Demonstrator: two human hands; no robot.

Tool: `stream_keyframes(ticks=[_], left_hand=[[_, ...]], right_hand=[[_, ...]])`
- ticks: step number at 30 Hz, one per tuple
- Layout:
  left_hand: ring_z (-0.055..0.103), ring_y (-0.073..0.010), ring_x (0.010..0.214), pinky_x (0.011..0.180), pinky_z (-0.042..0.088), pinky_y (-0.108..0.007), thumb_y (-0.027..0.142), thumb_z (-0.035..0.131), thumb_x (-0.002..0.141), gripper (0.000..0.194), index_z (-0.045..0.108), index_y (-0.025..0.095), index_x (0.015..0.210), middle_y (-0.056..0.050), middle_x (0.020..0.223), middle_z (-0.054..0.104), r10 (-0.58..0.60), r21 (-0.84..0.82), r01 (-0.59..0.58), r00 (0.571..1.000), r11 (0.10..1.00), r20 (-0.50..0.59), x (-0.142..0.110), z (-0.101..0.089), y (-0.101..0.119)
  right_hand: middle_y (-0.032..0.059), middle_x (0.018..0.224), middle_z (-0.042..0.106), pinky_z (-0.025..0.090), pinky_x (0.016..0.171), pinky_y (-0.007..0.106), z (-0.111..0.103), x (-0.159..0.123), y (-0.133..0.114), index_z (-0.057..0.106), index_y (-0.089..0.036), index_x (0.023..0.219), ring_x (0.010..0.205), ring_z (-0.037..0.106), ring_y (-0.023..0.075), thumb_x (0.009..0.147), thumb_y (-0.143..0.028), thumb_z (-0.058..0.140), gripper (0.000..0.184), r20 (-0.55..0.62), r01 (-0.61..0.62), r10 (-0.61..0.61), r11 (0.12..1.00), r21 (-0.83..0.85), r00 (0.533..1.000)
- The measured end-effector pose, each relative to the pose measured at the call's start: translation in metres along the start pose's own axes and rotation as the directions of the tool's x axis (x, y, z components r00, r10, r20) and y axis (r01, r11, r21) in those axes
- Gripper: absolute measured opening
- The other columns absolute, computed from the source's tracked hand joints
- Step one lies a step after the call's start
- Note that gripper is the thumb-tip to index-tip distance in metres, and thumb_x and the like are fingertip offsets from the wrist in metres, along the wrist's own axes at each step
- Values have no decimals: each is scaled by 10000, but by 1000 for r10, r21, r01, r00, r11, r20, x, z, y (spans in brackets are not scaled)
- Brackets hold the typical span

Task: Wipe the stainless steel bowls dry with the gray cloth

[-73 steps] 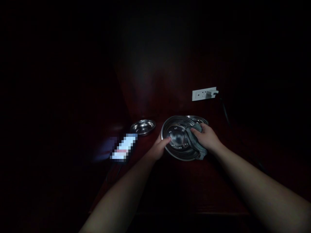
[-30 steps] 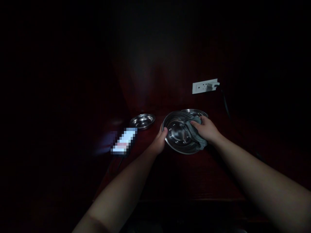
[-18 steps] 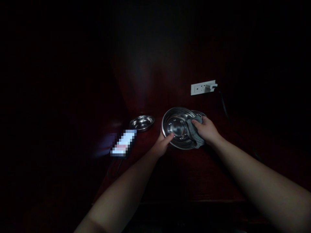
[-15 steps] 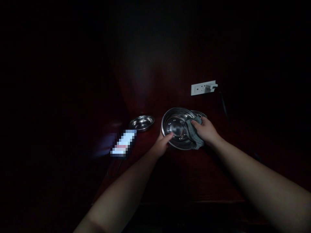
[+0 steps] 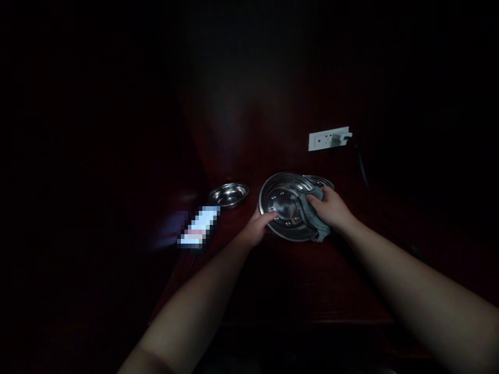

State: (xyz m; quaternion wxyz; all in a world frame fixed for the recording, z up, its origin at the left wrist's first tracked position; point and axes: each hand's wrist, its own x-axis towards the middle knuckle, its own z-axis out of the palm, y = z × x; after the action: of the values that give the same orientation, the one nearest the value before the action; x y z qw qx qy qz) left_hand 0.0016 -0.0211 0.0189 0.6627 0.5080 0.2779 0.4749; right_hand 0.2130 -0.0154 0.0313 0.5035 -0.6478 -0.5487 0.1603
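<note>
A shiny metal bowl (image 5: 284,206) is tilted with its inside facing me. My left hand (image 5: 259,226) grips its left rim, thumb inside and the other fingers hidden behind it. My right hand (image 5: 330,206) is closed on a grey-green cloth (image 5: 314,215), which lies over the bowl's right rim and hangs a little below it. Fingers of the right hand under the cloth cannot be seen. Partly hidden behind the held bowl is another metal dish (image 5: 320,182).
A shallow metal bowl (image 5: 229,195) rests on the dark red table (image 5: 304,291) to the left. Before it is a lit phone (image 5: 199,227), its screen blurred out. A white wall socket (image 5: 329,139) holds a plug with a dark cord (image 5: 362,169). Most surroundings are dark.
Both hands keep their hold on the bowl and the cloth. The cloth's lower end has shifted slightly right. Otherwise the view has only moved a little.
</note>
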Motion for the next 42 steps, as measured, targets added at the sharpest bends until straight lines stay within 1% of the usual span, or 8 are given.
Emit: stream_keyframes(ticks=[5, 13, 19, 25, 30, 37, 42], left_hand=[[584, -291, 1078, 881, 467, -391, 289, 711, 651, 637, 498, 174, 1240, -89, 1158, 641, 33, -26, -33, 999, 999, 9, 2, 0, 0], [551, -302, 1134, 947, 427, -404, 289, 724, 633, 488, 585, 148, 1078, -91, 1191, 631, 37, -40, -37, 999, 999, -4, 5, -3, -3], [564, -301, 1108, 959, 413, -426, 296, 722, 624, 521, 586, 148, 1105, -90, 1125, 659, 29, -36, -29, 1000, 999, -12, 6, -5, -4], [552, -293, 1124, 969, 404, -422, 273, 698, 625, 455, 602, 144, 1051, -90, 1141, 649, 29, -3, -29, 999, 1000, -14, 7, -8, -4], [568, -296, 1096, 971, 403, -443, 277, 691, 615, 445, 607, 144, 1031, -84, 1070, 672, 1, -8, -1, 1000, 1000, -13, 7, -8, -5], [552, -292, 1122, 1003, 377, -435, 272, 693, 616, 481, 604, 139, 1070, -83, 1065, 677, 24, -14, -24, 1000, 1000, -3, 7, -8, -6], [577, -292, 1079, 990, 388, -444, 270, 696, 612, 455, 611, 135, 1038, -86, 1077, 674, -14, -32, 13, 1000, 999, -27, 4, -6, -5]], right_hand=[[77, 880, 639, 473, 724, 355, -1, -1, -2, 556, -173, 903, 784, 606, 217, 706, -337, 597, 260, 7, 10, -10, 1000, 8, 1000], [74, 842, 631, 471, 700, 358, -2, -2, -6, 553, -177, 855, 752, 597, 217, 699, -342, 599, 232, 6, -10, 10, 999, -40, 1000], [77, 866, 634, 467, 720, 361, -1, -2, -4, 557, -174, 874, 772, 596, 216, 705, -334, 595, 236, 0, 9, -9, 1000, -30, 1000], [65, 853, 626, 464, 712, 354, -1, -1, -4, 558, -176, 876, 757, 587, 205, 711, -338, 591, 234, 13, 0, 1, 1000, -30, 1000], [58, 824, 617, 459, 690, 346, -2, -1, -4, 551, -176, 852, 740, 582, 203, 706, -345, 592, 228, 5, 3, -2, 998, -59, 1000], [61, 836, 620, 461, 691, 353, -2, -2, -4, 556, -176, 858, 738, 581, 204, 699, -356, 592, 243, 0, 1, -1, 999, -52, 1000], [60, 855, 623, 462, 708, 356, -3, -3, -6, 565, -172, 885, 751, 580, 202, 696, -349, 595, 261, 4, -4, 5, 999, -40, 1000]])
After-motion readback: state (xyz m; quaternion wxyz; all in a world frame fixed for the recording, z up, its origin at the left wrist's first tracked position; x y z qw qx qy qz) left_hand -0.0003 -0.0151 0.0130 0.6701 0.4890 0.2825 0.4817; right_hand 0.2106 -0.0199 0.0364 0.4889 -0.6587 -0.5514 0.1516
